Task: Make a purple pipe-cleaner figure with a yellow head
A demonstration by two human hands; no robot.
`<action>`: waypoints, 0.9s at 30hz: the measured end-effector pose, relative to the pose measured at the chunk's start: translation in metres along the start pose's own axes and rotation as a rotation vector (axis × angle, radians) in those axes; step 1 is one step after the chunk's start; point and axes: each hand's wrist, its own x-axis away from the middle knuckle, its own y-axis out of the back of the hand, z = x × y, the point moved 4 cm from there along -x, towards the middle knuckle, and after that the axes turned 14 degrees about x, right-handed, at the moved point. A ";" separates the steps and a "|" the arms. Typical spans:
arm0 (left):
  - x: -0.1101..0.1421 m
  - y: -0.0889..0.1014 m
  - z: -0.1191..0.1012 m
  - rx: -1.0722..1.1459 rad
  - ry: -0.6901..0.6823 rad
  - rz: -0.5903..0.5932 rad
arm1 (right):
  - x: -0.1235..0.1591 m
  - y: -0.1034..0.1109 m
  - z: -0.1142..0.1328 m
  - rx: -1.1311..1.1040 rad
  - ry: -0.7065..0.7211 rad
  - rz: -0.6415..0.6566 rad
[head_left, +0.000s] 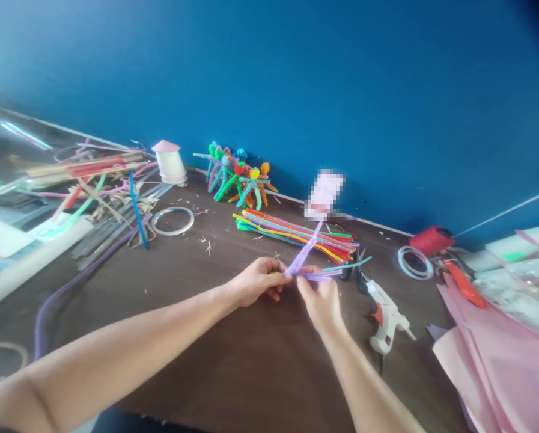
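My left hand (255,281) and my right hand (321,297) hold a lilac pipe cleaner piece (303,255) between them above the dark wooden table (251,367). Its twisted stem points up and away, and shorter lilac ends (318,277) run under my right fingers. A thin teal pipe cleaner (348,265) sticks out to the right of my right hand. A speck of yellow shows at my left fingertips, too small to name. Just beyond my hands lies a bundle of multicoloured pipe cleaners (296,237).
Pipe cleaner figures (237,177) stand by the blue wall (296,78). To the right lie black-handled scissors (351,270), a white hot glue gun (384,316) and pink paper sheets (494,361). Strips, a tape ring (173,221) and a long purple pipe cleaner (84,276) lie left.
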 end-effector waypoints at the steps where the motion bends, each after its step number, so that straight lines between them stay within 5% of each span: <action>1: 0.000 0.000 0.000 0.008 0.013 0.001 | 0.000 0.000 0.000 -0.014 0.014 0.004; 11: -0.003 0.006 0.002 0.055 0.098 -0.048 | 0.002 -0.002 0.002 0.076 0.329 -0.003; 27: -0.003 0.006 0.000 0.065 0.175 0.012 | 0.000 -0.005 0.003 -0.155 0.245 0.137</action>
